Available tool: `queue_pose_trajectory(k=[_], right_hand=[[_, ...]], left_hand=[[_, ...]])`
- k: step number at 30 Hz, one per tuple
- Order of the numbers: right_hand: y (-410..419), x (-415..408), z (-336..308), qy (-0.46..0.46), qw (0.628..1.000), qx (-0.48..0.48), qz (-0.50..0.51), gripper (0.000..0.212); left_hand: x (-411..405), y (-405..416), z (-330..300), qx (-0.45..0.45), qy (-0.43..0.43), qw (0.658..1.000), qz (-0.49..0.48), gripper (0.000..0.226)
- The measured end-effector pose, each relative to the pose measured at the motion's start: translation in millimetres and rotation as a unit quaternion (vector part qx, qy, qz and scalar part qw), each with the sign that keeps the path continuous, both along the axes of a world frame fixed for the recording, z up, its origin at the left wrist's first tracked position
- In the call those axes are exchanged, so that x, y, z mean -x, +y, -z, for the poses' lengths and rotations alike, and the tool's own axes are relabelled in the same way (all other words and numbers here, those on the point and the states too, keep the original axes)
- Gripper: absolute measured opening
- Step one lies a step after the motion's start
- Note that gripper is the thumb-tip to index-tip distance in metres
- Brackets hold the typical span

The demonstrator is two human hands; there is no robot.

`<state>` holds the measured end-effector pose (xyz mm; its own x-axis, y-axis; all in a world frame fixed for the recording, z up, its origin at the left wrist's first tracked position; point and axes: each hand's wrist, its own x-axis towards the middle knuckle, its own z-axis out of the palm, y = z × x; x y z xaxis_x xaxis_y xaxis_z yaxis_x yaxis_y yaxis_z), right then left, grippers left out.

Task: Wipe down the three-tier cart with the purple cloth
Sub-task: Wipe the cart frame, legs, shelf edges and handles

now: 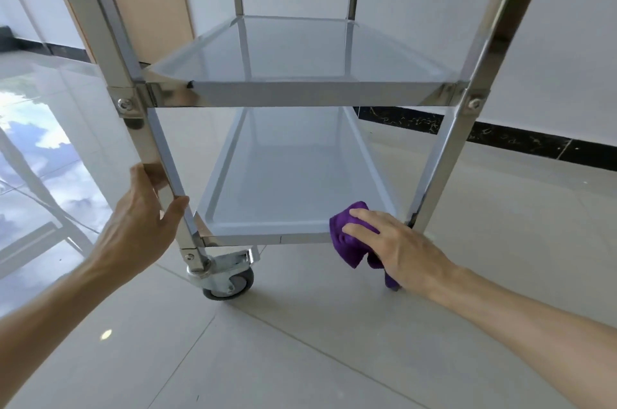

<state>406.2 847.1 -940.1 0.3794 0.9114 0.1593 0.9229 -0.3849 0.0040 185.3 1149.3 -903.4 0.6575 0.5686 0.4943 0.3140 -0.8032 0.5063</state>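
Cart (pixel 300 94) | L hand (pixel 140 221) fingers clamped on front-left leg (pixel 167 175) | R hand (pixel 397 245) fingers flat, pressing purple cloth (pixel 347 241) on bottom-shelf rim | caster (pixel 230 278) below

place: bare indoor room | cues: glossy floor tiles (pixel 300 342); white wall (pixel 551 41); black skirting (pixel 517 138)

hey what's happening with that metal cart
A person is wiping down a steel cart. Their right hand presses a purple cloth against the front rim of the bottom shelf, near its right corner, fingers laid flat over the cloth. Their left hand grips the cart's front left leg just above the caster wheel, apparently steadying it. The middle shelf holds nothing. The top tier is out of view.
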Motion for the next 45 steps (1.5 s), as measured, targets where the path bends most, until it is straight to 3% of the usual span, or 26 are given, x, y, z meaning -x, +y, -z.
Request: queue_pose_trajectory(k=[5, 9, 14, 16, 19, 24, 30, 36, 45], right_hand=[[-1.1, 26.9, -26.3, 0.026, 0.984, -0.144, -0.100, 0.071], [-1.9, 38.1, -56.6, 0.036, 0.967, -0.209, -0.139, 0.069], [-13.2, 43.2, -86.6, 0.041, 0.955, -0.254, -0.146, 0.053], [-18.7, 43.7, -94.8, 0.039, 0.956, -0.254, -0.140, 0.052], [-32.5, 43.8, -103.1, 0.031, 0.959, -0.247, -0.135, 0.052], [-59.0, 39.2, -103.1, 0.006, 0.966, -0.229, -0.122, 0.056], [-85.1, 33.0, -86.1, -0.003, 0.979, -0.178, -0.102, 0.066], [-82.8, 31.6, -72.0, 0.006, 0.983, -0.152, -0.098, 0.063], [-29.1, 41.8, -56.7, 0.021, 0.984, -0.087, -0.152, 0.068]], left_hand=[[6.5, 17.9, -15.0, 0.028, -0.002, 0.995, -0.098, 0.047], [8.8, 7.8, -43.8, 0.025, -0.134, 0.976, -0.171, 0.060], [-14.1, -57.3, -111.5, -0.006, -0.209, 0.978, -0.005, 0.042], [-34.0, -90.4, -138.1, 0.002, -0.199, 0.977, 0.070, 0.036], [-72.6, -138.7, -178.8, 0.084, -0.198, 0.961, 0.173, 0.035], [-139.1, -202.5, -218.2, 0.184, -0.128, 0.935, 0.276, 0.067], [-158.3, -191.6, -213.7, 0.240, -0.136, 0.928, 0.250, 0.054], [-134.8, -176.6, -204.9, 0.179, -0.182, 0.942, 0.217, 0.033], [-37.4, -142.9, -202.2, 0.102, -0.213, 0.956, 0.176, 0.015]])
